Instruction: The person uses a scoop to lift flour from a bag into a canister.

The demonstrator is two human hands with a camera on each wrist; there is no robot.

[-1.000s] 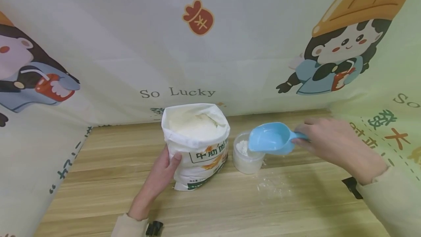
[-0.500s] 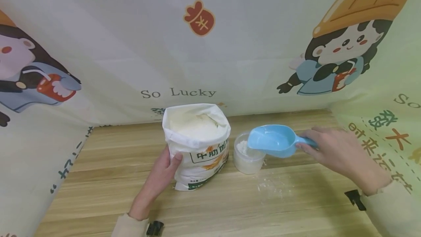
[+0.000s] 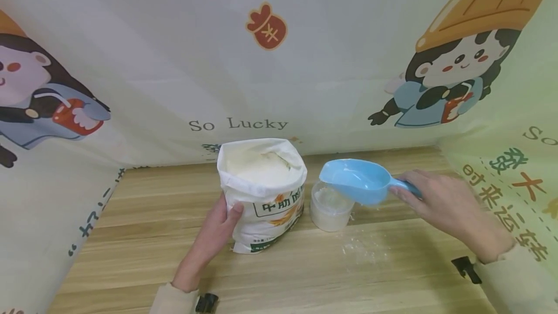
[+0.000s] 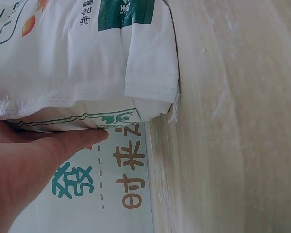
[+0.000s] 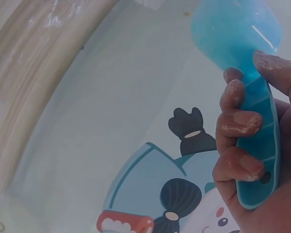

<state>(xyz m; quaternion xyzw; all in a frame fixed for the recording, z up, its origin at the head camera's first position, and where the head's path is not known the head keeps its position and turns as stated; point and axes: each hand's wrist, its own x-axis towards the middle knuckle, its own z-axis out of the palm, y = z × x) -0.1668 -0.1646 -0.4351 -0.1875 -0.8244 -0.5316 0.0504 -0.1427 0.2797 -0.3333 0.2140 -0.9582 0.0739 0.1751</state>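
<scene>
Scoop [image 3: 359, 181] is aimed at nine o'clock over the tub [image 3: 330, 219], gripped by the curled right hand [image 3: 442, 207], the bag [image 3: 270, 217] by the left hand [image 3: 219, 220].

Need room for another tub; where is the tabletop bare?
The tabletop is bare between the left cloth wall and left hand, and between left sleeve and right sleeve, short of the flour traces. Crowded: flour bag and tub stand close together, the scoop overlapping the tub in view.
</scene>
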